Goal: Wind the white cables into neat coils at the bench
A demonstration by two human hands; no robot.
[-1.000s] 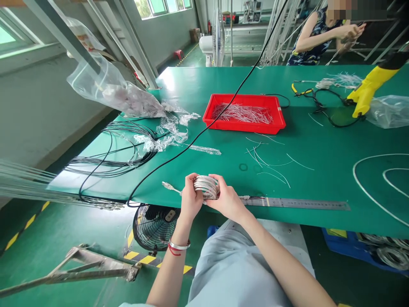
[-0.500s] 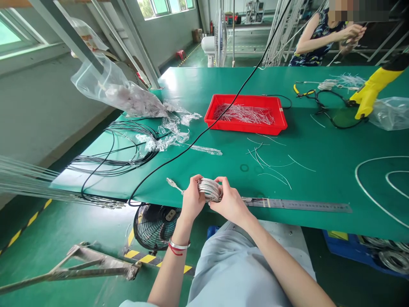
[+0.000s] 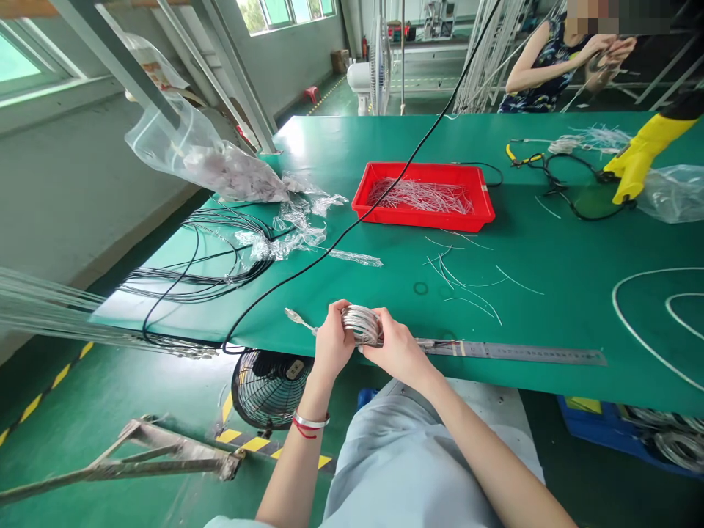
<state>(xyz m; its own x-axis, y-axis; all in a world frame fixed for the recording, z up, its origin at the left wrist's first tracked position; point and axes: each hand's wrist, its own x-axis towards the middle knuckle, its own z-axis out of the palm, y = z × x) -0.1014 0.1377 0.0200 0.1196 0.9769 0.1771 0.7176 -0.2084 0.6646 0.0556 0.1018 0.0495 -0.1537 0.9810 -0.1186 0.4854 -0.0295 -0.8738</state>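
Head cam here: both hands are closed around a coil of silver wire (image 3: pixel 361 326), low center of the frame, right at the front edge of the green table (image 3: pixel 550 308). The left hand (image 3: pixel 333 341) wraps one side and the right hand (image 3: pixel 399 356) grips the other, so the coil sits between them. A small metal connector (image 3: pixel 297 319) pokes out just past the left hand. Main worry imo: ease off and those springy loops could slip, fan open and tangle, or drop over the edge toward the floor fan (image 3: pixel 269 389) below. The steel ruler (image 3: pixel 511 353) just right of the right hand could snag loose wire too.
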